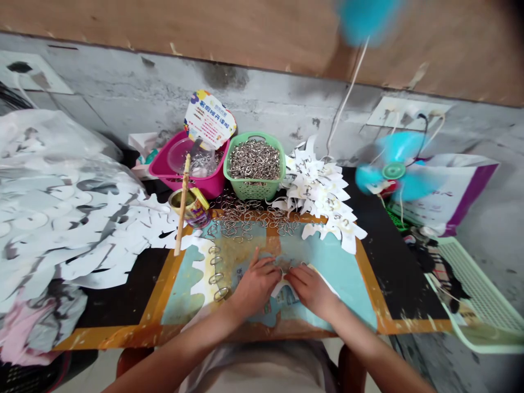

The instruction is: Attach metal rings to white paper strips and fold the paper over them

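Orange-taped black worktable [118, 295] fills the view, with a pale blue mat [344, 284] laid on it. Nearest, the left hand [256, 286] and right hand [313, 292] sit on the mat, apart but with their fingertips close together on a white paper cut-out [280, 289]. Their fingers lie on the paper (whether they pinch it or only press it, I can't tell). Just left of the left hand stands a short row of wire rings [215, 273]. Beyond lies a loose heap of metal rings [254, 215], then a green plastic basket [254, 188] full of more, beside a pink tub [204, 185]. A small tin [192, 207] holds an upright wooden stick [182, 204]. White cut-outs [323, 191] are stacked to the right, and a larger paper pile [61, 207] spreads left. A spinning blue fan [393, 170] stands near the concrete wall [123, 93].
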The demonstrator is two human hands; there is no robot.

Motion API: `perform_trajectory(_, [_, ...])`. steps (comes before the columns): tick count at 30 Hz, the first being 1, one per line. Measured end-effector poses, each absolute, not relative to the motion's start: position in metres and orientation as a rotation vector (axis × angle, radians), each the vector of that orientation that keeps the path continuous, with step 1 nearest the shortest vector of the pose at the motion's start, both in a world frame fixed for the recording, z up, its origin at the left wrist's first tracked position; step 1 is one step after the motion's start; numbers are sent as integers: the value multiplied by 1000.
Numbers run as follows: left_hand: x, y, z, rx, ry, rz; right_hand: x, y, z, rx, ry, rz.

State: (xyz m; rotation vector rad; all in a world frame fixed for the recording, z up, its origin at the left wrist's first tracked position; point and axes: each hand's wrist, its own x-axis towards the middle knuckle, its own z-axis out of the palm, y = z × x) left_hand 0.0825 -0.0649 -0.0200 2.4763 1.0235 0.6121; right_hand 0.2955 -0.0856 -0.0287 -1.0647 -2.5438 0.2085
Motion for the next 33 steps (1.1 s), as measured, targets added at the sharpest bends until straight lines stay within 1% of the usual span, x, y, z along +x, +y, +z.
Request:
perform_trajectory(4, [81, -68, -22, 2572, 1020, 648, 295, -97, -22, -1154, -2562, 148])
perform_trajectory(7, [79, -69, -23, 2671, 1000, 629, 298, -103, -14, -1215, -2567, 225])
perform_trajectory(11, [78, -69, -23, 2751, 969, 584, 299, -105, -6, -1205, -2344, 422])
perform_trajectory(14, [79, -69, -24, 2784, 950, 622, 294, -105, -7, -1200, -2259, 544])
perform_trajectory(18, [76, -68, -20, 2709, 925, 683, 289, -106, -14, -1290, -2282, 536])
perform_trajectory(23, [73, -56, -7, 2459, 870, 565, 288, -109, -18, -1318, -2259, 540])
perform_trajectory(29, [88, -41, 1, 2497, 1019, 453, 287, -114, -16, -1347, -2271, 523])
perform_trajectory(33, [91, -36, 9, 2528, 1039, 315, 287, -116, -16, -1334, -2267, 540])
